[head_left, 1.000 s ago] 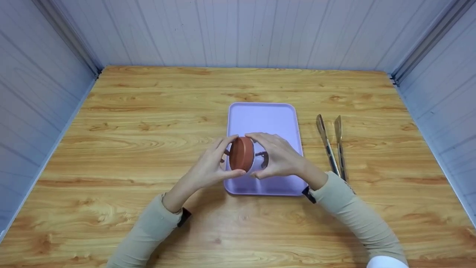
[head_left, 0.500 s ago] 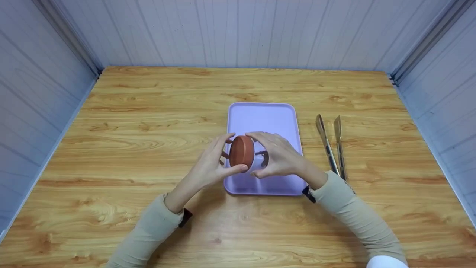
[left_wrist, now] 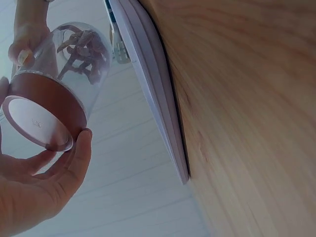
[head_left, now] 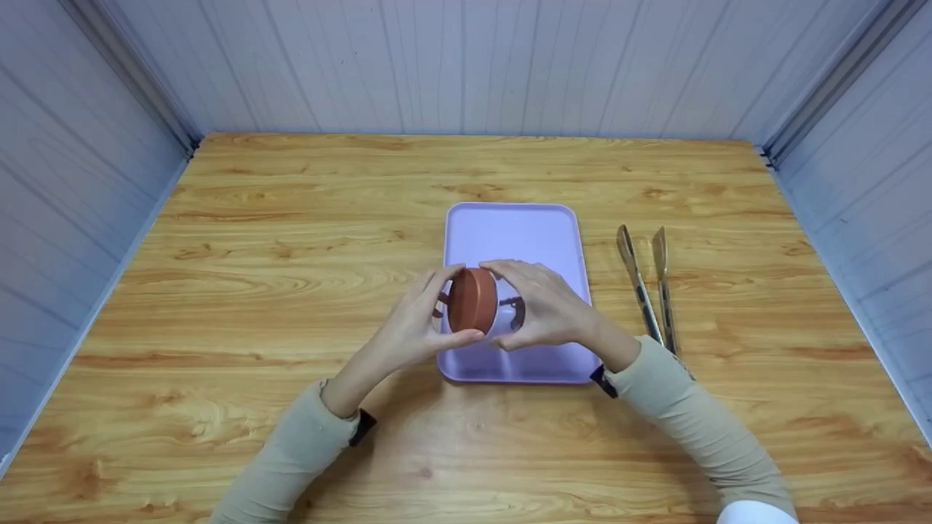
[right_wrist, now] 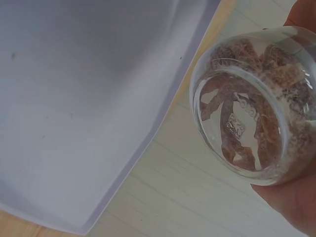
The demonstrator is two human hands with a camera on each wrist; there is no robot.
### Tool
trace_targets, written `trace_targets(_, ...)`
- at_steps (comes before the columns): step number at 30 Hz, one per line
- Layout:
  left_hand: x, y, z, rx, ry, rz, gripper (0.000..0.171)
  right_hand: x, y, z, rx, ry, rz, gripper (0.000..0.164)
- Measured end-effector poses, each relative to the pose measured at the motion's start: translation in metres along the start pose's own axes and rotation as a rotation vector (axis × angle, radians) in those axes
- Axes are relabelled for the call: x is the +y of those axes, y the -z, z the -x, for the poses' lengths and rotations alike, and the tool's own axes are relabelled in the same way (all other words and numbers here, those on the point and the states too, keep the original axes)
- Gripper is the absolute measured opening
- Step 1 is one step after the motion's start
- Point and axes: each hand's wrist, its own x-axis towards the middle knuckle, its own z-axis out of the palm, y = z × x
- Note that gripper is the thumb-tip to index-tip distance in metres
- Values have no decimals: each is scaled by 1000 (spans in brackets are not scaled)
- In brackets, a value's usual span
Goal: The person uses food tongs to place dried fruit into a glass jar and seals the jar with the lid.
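Note:
Over the tray, a clear jar [left_wrist: 96,94] lies sideways in the air, with a reddish-brown lid [head_left: 477,302] at its left end. Dried brown strips [right_wrist: 237,118] show through its base in the right wrist view. My left hand [head_left: 411,327] grips the lid's rim, thumb at the near side and fingers at the far side. My right hand [head_left: 550,306] holds the clear body from the right, its thumb near the lid. The lid sits on the jar's mouth. A lilac tray [head_left: 517,225] lies beneath both hands.
Metal tongs [head_left: 644,291] lie spread on the wooden table [head_left: 291,240], right of the tray and close to my right forearm. Pale panel walls [head_left: 466,65] stand at the back and both sides.
The left hand's fingers spread off the lid's far edge half a second ago, then closed back onto it. The right hand and jar have stayed nearly in place.

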Motion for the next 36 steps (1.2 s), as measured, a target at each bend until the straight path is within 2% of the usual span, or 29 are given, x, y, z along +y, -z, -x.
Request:
trace_targets(4,-4,1,0,-10,-102,13,83,0,-1,0,-7,-4,-12,90)
trace_targets(7,-5,2,1,-19,-129,15,82,-1,-1,1,-12,-18,-6,90)
trace_targets(10,-3,2,1,-20,-77,38,83,-1,-1,1,-9,-22,1,90)
trace_targets(15,0,0,0,8,94,103,85,-1,0,0,4,-15,0,90)
trace_targets(18,1,-1,-1,17,143,109,83,-1,1,0,3,-16,1,90)
trace_targets(25,2,-2,-2,20,150,78,77,-1,0,-1,5,-12,12,89)
trace_targets(36,-1,0,-2,14,68,86,79,-1,-1,-1,12,-2,21,89)
